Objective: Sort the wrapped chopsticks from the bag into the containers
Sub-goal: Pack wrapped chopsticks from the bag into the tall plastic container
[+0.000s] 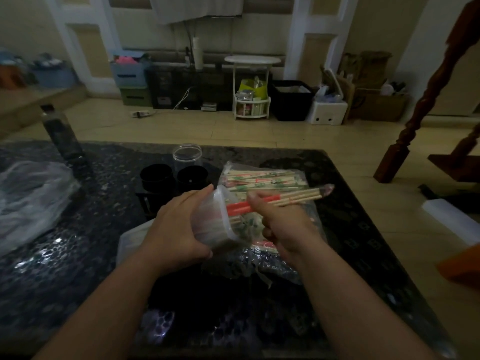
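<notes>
My left hand grips a clear plastic container tilted on its side, with wrapped chopsticks inside it. My right hand holds a bundle of red-wrapped chopsticks, one end of it at the container's mouth. Beneath both hands lies the clear plastic bag with several green- and red-printed wrapped chopsticks. Behind them stand two black cups and an upright clear jar.
The dark patterned table ends at the far edge and on the right, near a wooden post. A dark bottle stands at the back left above a crumpled clear bag. More plastic wrap lies near me.
</notes>
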